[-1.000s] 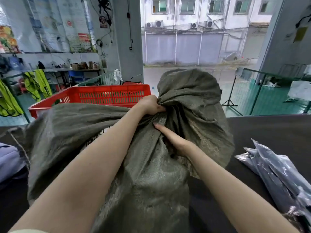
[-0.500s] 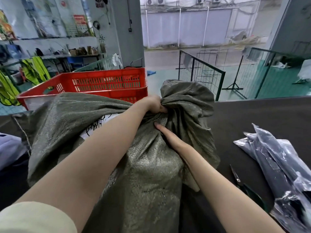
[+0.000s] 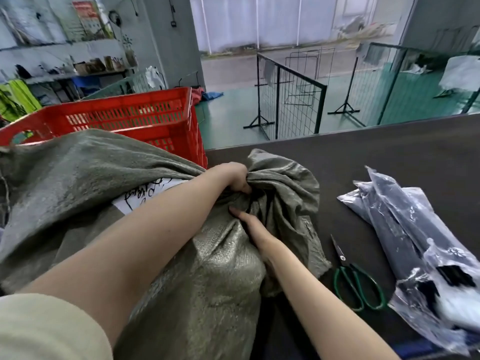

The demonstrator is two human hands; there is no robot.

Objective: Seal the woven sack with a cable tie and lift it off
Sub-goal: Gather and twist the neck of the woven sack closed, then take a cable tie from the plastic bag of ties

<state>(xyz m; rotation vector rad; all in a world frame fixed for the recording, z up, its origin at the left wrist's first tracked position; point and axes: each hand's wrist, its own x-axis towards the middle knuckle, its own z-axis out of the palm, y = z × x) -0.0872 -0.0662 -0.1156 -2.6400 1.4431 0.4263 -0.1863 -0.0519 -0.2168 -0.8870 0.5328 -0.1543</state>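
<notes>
A full grey-green woven sack (image 3: pixel 207 276) lies on the dark table (image 3: pixel 389 152), its loose mouth bunched toward the far side. My left hand (image 3: pixel 233 178) is clenched around the gathered neck of the sack. My right hand (image 3: pixel 253 227) lies just below it, fingers pressed into the folds of the cloth, partly buried. A white label with black writing (image 3: pixel 145 196) shows on the sack under my left forearm. No cable tie is visible around the neck.
Green-handled scissors (image 3: pixel 355 281) lie on the table right of the sack. Clear plastic bags holding black items (image 3: pixel 415 242) are piled at the right. A red plastic crate (image 3: pixel 130 120) stands behind the sack. Wire fencing (image 3: pixel 288 100) stands on the green floor beyond.
The sack's gathered top has dropped from upright to flattened over the table. My view has tilted down, bringing the scissors into sight. Both hands hold the same places on the neck.
</notes>
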